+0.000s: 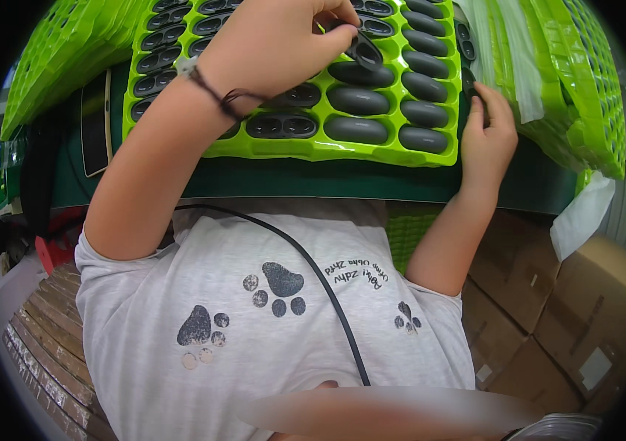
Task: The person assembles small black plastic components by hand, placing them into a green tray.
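Note:
A lime-green tray (313, 152) holds rows of dark grey oval earbud charging cases. Toward its left the pieces show paired earbud wells, such as the case base (282, 126); toward its right smooth rounded shells lie upward, such as the case shell (358, 130). Over the tray my left hand (294, 40) pinches a dark earbud case piece (363, 53), tilted above the third column. My right hand (491, 128) is at the tray's right edge, thumb and fingers closed on a dark case piece (469, 84), partly hidden by the fingers.
Stacked lime-green trays stand at the left (70, 73) and right (585, 95), the right ones with white sheets. A phone-like slab (96, 125) lies on the dark green table (313, 180). A black cable (305, 257) crosses my shirt. Cardboard boxes (585, 323) stand lower right.

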### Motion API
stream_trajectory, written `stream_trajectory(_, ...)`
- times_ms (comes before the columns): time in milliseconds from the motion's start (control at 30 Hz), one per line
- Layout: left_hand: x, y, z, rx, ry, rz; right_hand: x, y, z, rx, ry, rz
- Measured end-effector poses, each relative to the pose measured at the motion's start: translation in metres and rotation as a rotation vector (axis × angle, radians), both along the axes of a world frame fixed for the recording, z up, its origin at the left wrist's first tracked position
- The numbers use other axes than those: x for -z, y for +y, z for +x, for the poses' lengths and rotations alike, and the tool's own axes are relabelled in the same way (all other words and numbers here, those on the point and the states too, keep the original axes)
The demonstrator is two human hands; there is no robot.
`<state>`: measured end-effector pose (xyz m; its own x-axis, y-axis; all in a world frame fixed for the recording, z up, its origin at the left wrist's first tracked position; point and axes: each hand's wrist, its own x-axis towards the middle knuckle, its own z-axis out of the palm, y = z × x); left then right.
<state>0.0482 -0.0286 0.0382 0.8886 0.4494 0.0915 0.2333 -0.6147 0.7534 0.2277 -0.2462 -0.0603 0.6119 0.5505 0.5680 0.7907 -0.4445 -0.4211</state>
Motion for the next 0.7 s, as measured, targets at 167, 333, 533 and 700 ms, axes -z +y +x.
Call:
stream_trajectory(167,0.019,0.009,0.014,0.098,0.096,0.402,-0.009,0.004,-0.016,0.102,0.226,-0.089)
stream_trajectory(333,0.048,0.01,0.012,0.12,-0.166,0.5,-0.008,0.001,-0.022,0.182,0.145,-0.151)
stream_trajectory(533,0.046,0.01,0.011,0.117,-0.212,0.483,-0.015,-0.005,-0.03,0.196,0.329,-0.138)
stream_trajectory(700,0.048,-0.006,0.002,0.225,-0.073,0.514,0.0,-0.01,-0.026,0.144,0.254,-0.027)
